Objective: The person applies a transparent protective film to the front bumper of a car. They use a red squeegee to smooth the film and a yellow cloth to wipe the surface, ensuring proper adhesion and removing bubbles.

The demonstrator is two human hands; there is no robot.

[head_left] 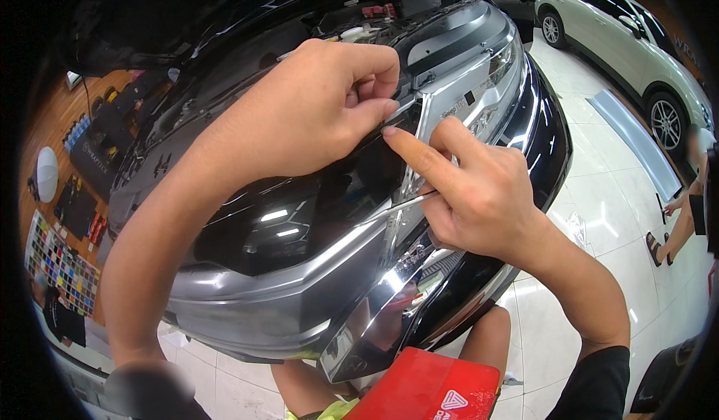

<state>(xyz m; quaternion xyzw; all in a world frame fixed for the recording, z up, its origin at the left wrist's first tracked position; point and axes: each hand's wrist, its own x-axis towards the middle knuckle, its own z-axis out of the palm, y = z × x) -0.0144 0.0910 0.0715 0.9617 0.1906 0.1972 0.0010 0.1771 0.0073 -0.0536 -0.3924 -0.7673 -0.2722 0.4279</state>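
Observation:
My left hand [318, 109] reaches across the front of a black car, thumb and curled fingers closed in a pinch near the upper edge of the grille. What they pinch is too small to make out. My right hand [483, 191] is closed around a thin metallic tool [404, 205] that points left over the front trim. Its outstretched index fingertip presses by the left thumb, at the panel edge. Silver-grey trim [247, 289] and a headlamp [505, 60] run along the black bodywork [255, 233].
Under the raised hood lies the engine bay [359, 26]. A red bag [442, 382] hangs at my lap. To the right are a white car [614, 30], a long grey-blue panel [636, 143] on the tiled floor, and another person's legs [670, 236]. Colour swatches [60, 259] stand at left.

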